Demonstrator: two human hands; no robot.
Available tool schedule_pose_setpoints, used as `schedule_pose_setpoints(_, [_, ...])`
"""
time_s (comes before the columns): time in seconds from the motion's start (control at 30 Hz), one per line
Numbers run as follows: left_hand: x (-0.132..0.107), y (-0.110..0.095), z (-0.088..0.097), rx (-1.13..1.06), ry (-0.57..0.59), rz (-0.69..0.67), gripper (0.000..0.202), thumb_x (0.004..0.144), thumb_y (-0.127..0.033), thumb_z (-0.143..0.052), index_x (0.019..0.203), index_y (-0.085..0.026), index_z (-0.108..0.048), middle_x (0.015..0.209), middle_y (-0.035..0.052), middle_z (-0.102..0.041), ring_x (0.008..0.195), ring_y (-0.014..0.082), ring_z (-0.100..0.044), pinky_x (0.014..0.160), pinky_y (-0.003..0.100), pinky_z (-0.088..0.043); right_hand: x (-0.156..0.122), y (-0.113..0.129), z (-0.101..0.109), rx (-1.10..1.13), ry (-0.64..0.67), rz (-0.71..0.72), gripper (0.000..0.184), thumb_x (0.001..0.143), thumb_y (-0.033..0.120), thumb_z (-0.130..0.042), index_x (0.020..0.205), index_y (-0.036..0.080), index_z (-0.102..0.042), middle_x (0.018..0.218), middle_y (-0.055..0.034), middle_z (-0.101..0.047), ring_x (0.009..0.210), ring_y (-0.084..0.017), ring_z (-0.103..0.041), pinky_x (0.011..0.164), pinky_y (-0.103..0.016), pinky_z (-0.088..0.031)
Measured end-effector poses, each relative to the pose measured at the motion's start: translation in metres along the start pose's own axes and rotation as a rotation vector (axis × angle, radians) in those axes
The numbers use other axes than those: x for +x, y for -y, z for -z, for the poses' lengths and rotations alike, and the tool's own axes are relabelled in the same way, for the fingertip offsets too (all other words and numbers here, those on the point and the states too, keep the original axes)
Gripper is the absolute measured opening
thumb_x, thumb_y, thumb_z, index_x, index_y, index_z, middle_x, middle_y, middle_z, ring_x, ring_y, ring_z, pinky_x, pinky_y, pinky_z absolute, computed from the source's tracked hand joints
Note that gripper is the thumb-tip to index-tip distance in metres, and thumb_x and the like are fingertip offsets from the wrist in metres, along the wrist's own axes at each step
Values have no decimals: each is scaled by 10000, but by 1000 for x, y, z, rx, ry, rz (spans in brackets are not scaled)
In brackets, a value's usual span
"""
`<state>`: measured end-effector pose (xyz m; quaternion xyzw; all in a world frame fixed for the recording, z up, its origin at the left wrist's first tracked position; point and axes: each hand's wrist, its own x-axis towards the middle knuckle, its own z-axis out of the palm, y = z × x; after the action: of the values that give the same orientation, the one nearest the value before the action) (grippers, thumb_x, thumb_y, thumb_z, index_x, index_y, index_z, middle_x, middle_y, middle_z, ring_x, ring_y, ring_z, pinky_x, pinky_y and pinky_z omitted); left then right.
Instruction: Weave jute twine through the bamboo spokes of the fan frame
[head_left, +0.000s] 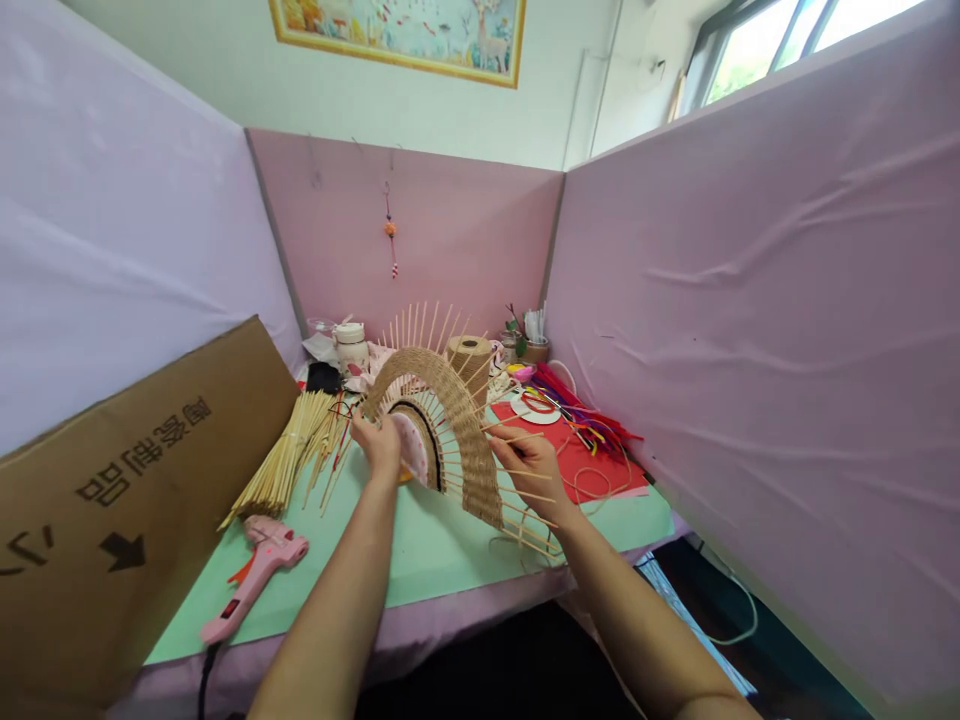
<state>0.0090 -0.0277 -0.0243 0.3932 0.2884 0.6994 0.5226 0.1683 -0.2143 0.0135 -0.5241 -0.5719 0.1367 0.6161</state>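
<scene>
In the head view, the only one here, you have before you one half-round woven piece [459,420] of straw-coloured fibre, which stands tilted over the light-green table cover [439,560], between your two hands. Pale thin sticks [525,493] spread from it like rays; they are too many and too overlapped for a sure count. Inside its curve there is one white pad with pink dots [412,445].

Your left hand [376,445] is at the left end of the band, and its fingers grasp that end. Your right hand [531,470] is at the outer edge on the right side, among the sticks. Its fingers are bent and their tips come near together, just beside the weave; I cannot tell if they pinch a stick, a strand, or nothing.

About them I count one pink glue gun [255,580] with a black cable, near your left forearm, and one large brown cardboard box [157,490] at the left edge. Between the box and your left hand lies one thick bundle of pale straight sticks [281,455], with some loose ones next to it. Behind the weave stand one roll of brown cord [470,350] and one white lidded jar [350,350]. To the right is one red sheet [547,450], with one white disc [534,408] and a tangle of coloured strips [585,405] near its far side.
</scene>
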Motion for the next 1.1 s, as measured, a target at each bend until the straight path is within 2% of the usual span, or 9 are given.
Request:
schedule_pose_setpoints(0.07, [-14, -11, -8, 230, -72, -275, 459, 699, -72, -572, 1136, -193, -504, 1310, 122, -441, 1347, 218, -328, 1153, 377, -211, -3, -2, -3, -5, 37, 48, 279, 871, 411, -599, 1014, 226, -752, 1062, -87, -735, 934, -226, -680, 835, -358, -536])
schedule_pose_setpoints(0.17, [-37, -34, -21, 561, 40, -726, 414, 776, -125, -555, 1185, -186, -524, 1246, 133, -458, 1254, 246, -410, 1116, 439, -269, -6, -5, -5, -34, 48, 90, 264, 880, 407, -598, 1022, 244, -751, 1062, -81, -736, 952, -226, -678, 853, -361, -535])
schedule_pose_setpoints(0.27, [-54, -63, -33, 705, 202, -898, 352, 831, -181, -545, 1181, -218, -565, 1173, 107, -477, 1169, 245, -454, 1035, 433, -358, -7, -8, -3, -61, 56, 99, 267, 885, 412, -594, 1037, 253, -746, 1070, -81, -734, 959, -229, -678, 864, -367, -533])
schedule_pose_setpoints(0.43, [-53, -100, -48, 896, 476, -968, 305, 826, -156, -550, 1085, -243, -686, 1072, 84, -483, 1025, 229, -466, 952, 422, -385, -6, -11, 0, -65, 61, 105, 258, 892, 405, -586, 1030, 256, -744, 1064, -82, -734, 954, -227, -680, 864, -374, -536])
schedule_pose_setpoints(0.6, [-38, -111, -55, 1040, 755, -922, 327, 796, -143, -533, 1045, -234, -724, 1044, 87, -461, 1012, 250, -402, 941, 450, -377, -7, -9, 2, -98, 78, 135, 264, 897, 407, -581, 1054, 265, -740, 1055, -77, -737, 960, -219, -679, 871, -369, -538])
schedule_pose_setpoints(0.7, [-32, -115, -53, 1047, 861, -899, 284, 815, -165, -512, 965, -223, -746, 998, 77, -440, 992, 240, -394, 940, 445, -377, -7, -12, 3, -97, 86, 156, 255, 903, 399, -575, 1053, 274, -741, 1068, -69, -735, 971, -212, -677, 878, -361, -535])
schedule_pose_setpoints(0.93, [-27, -121, -49, 1101, 990, -864, 252, 880, -270, -501, 933, -225, -742, 978, 75, -434, 977, 234, -393, 929, 443, -382, -9, -22, 7, -98, 116, 122, 278, 897, 425, -574, 1075, 285, -736, 1086, -67, -731, 980, -223, -678, 897, -380, -527])
schedule_pose_setpoints(1.0, [-27, -119, -52, 1105, 980, -872, 239, 881, -340, -534, 888, -221, -742, 955, 74, -430, 954, 234, -386, 903, 435, -391, -9, -22, 9, -101, 111, 110, 282, 887, 433, -583, 1067, 281, -739, 1076, -70, -734, 971, -227, -679, 895, -383, -526])
schedule_pose_setpoints(1.1, [-30, -112, -56, 1095, 896, -899, 244, 879, -338, -551, 775, -205, -727, 917, 72, -426, 924, 231, -378, 853, 416, -396, -9, -23, 12, -105, 105, 88, 293, 866, 440, -610, 1058, 264, -742, 1054, -82, -738, 942, -229, -681, 870, -379, -532])
